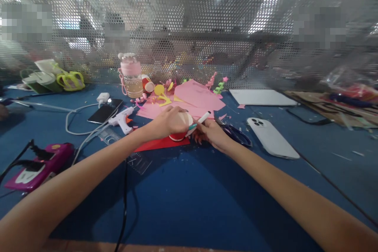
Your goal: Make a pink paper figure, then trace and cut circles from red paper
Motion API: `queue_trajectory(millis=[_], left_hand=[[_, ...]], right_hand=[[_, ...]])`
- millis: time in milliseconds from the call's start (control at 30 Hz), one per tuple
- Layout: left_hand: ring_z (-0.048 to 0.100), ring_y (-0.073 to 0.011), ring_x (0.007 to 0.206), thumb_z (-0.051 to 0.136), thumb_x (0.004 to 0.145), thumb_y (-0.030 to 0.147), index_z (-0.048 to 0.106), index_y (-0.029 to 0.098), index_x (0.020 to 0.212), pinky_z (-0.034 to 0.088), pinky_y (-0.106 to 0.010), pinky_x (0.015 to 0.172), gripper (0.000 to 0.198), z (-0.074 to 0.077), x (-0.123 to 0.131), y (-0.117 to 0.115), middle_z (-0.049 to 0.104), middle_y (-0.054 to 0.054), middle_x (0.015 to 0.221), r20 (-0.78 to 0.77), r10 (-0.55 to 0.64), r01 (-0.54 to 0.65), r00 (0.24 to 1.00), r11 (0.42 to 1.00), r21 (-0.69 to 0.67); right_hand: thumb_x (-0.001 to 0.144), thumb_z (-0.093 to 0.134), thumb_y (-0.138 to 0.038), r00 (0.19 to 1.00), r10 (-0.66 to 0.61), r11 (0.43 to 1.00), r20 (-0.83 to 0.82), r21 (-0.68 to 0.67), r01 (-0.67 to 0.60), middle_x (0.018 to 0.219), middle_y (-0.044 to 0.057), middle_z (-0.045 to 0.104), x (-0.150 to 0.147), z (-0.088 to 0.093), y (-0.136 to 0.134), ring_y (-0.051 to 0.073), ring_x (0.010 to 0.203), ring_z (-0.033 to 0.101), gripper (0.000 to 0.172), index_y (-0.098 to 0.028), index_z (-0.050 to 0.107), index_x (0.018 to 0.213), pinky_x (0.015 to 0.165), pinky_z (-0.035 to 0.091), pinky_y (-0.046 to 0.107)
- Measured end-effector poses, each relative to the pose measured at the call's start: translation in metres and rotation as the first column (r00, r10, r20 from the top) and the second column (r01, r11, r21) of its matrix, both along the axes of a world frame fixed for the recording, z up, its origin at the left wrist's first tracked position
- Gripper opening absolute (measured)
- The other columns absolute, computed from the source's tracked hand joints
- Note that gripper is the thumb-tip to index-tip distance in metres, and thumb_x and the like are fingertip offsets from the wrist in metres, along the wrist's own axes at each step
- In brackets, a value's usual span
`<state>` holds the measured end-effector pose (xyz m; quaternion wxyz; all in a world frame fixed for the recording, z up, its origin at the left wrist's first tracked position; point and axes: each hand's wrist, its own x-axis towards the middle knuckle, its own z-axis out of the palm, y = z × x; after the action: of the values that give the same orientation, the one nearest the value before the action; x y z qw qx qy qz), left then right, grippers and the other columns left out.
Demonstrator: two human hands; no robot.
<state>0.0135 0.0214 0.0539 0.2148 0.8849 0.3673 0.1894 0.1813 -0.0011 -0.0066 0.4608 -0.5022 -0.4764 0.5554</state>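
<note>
A red and white paper cup [178, 137] stands over a red sheet of paper [161, 144] in the middle of the table. My left hand [169, 121] is closed around the cup's far left side, its fingers partly covering the pale upper end. Close by on the right, my right hand [210, 133] grips a white marker [204, 117] with a dark end and a teal part pointing at the cup. Whether the marker touches the cup I cannot tell. Beside my right hand lie dark blue-handled scissors [238, 135].
Pink paper [195, 96] with colourful cut pieces lies behind my hands, near a pink-lidded bottle [131, 76]. Left are a glue gun [122, 120], black phone [105, 111], clear ruler [140, 162] and purple power strip [44, 165] with cables. A white phone [272, 138] lies right.
</note>
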Motion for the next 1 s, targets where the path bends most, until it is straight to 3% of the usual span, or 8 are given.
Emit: queue_trajectory(millis=[267,667,1000], left_hand=[[0.039,-0.0244,0.109,0.06,0.069,0.032,0.049,0.01,0.111,0.032,-0.04,0.096,0.049,-0.008,-0.001,0.004,0.047,-0.013,0.108,-0.039,0.013,-0.008,0.999,0.991,0.135],[0.038,-0.0248,0.11,0.059,0.07,0.034,0.049,0.015,0.109,0.031,-0.042,0.097,0.045,-0.015,-0.004,0.009,0.048,-0.011,0.11,-0.013,-0.026,0.028,1.0,0.986,0.163],[0.038,-0.0273,0.111,0.059,0.07,0.03,0.049,0.015,0.109,0.03,-0.044,0.097,0.043,-0.012,-0.003,0.006,0.049,-0.011,0.114,-0.034,-0.045,0.049,0.998,0.989,0.141]], right_hand=[[0.061,0.066,-0.049,0.999,-0.008,1.0,0.034,-0.014,0.008,0.042,-0.003,0.053,-0.002,0.004,0.005,0.008,0.032,0.046,0.038,-0.016,0.048,0.062,0.028,0.031,0.018],[0.059,0.068,-0.049,0.998,-0.034,0.999,0.061,0.014,0.033,0.039,-0.004,0.051,-0.003,0.001,0.019,0.009,0.03,0.044,0.039,-0.018,0.044,0.064,0.026,0.028,0.018],[0.056,0.068,-0.052,0.997,-0.015,0.998,0.075,0.06,0.011,0.037,-0.007,0.048,-0.002,-0.002,0.031,0.009,0.028,0.042,0.044,-0.02,0.04,0.065,0.026,0.026,0.019]])
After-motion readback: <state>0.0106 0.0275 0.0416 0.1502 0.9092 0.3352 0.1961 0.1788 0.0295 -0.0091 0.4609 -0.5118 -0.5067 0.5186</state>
